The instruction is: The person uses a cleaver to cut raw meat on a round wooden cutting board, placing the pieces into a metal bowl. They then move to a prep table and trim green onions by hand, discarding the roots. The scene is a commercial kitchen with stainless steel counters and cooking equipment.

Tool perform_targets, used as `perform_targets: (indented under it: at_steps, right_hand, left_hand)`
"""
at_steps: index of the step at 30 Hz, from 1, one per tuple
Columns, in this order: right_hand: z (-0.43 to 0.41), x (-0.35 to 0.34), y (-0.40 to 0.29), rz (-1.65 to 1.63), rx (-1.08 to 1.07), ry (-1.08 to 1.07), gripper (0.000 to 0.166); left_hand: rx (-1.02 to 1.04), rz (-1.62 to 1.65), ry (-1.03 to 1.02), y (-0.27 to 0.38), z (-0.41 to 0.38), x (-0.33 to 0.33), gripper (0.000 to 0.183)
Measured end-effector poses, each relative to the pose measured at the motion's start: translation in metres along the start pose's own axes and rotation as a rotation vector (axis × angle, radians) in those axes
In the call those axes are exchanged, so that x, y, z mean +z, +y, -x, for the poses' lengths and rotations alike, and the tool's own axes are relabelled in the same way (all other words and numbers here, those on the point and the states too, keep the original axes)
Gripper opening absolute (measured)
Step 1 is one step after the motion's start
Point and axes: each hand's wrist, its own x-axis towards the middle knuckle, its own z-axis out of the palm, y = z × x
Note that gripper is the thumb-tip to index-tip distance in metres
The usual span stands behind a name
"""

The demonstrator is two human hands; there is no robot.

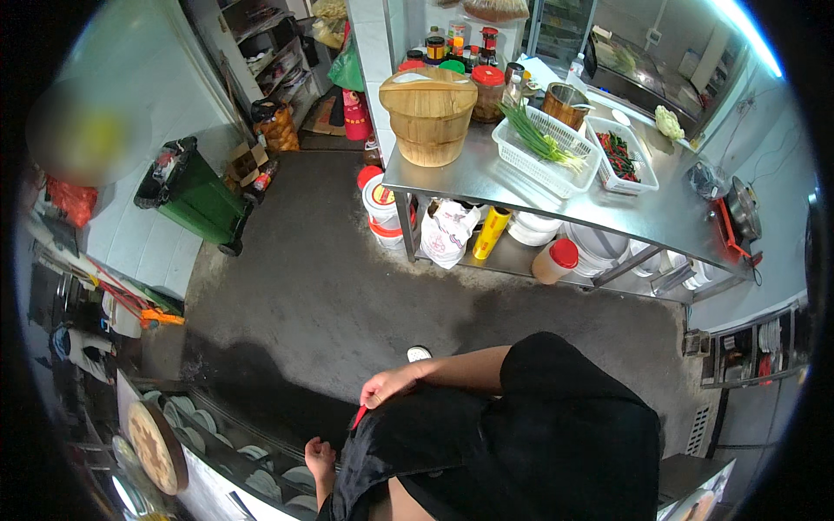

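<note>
My right hand (389, 387) reaches across the front of my black clothing (430, 423), with its fingers closed on the end of a narrow red strip (358, 417) lying against the dark cloth. What the strip belongs to cannot be told. Lower and further left, my left hand (319, 457) is raised beside the clothing with its fingers curled; its palm is partly hidden, and nothing plainly shows in it. Shelves of stacked plates (264, 483) lie beyond the left hand. A white shoe (418, 353) shows just above my right wrist.
A steel table (449, 182) bears a wooden bucket (430, 120), a basket of green onions (544, 150) and a basket of chillies (622, 156). Lidded tubs (384, 198) stand beside and under it. A green wheeled bin (195, 195) stands left; a round wooden board (155, 448) is lower left.
</note>
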Motion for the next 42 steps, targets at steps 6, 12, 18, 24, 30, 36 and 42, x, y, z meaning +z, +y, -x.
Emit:
perform_targets:
  at_steps: [6,12,18,24,30,36,42]
  right_hand:
    - [-0.016,-0.070,-0.006,0.118,0.119,0.216,0.037]
    - [0.033,-0.097,-0.001,0.242,0.332,0.252,0.021]
    - [0.005,-0.152,-0.014,0.018,0.367,0.173,0.022]
    - [-0.064,-0.180,-0.090,0.383,0.387,0.015,0.020]
    - [-0.134,-0.192,-0.116,0.266,0.685,0.207,0.031]
    - [-0.151,-0.177,-0.144,0.684,0.274,0.071,0.023]
    - [-0.104,-0.147,-0.144,0.703,0.526,0.451,0.033]
  left_hand:
    - [-0.121,-0.416,0.017,-0.010,-0.042,-0.015,0.034]
    - [-0.085,-0.332,0.013,0.026,-0.060,0.029,0.043]
    - [-0.100,-0.456,0.165,0.057,-0.100,0.042,0.044]
    - [-0.222,-0.407,0.283,0.024,-0.138,0.011,0.039]
    - [-0.295,-0.244,0.419,0.009,-0.158,-0.030,0.033]
    - [-0.371,-0.313,0.222,-0.017,-0.182,-0.069,0.039]
    - [-0.476,-0.106,0.005,-0.015,-0.237,-0.096,0.029]
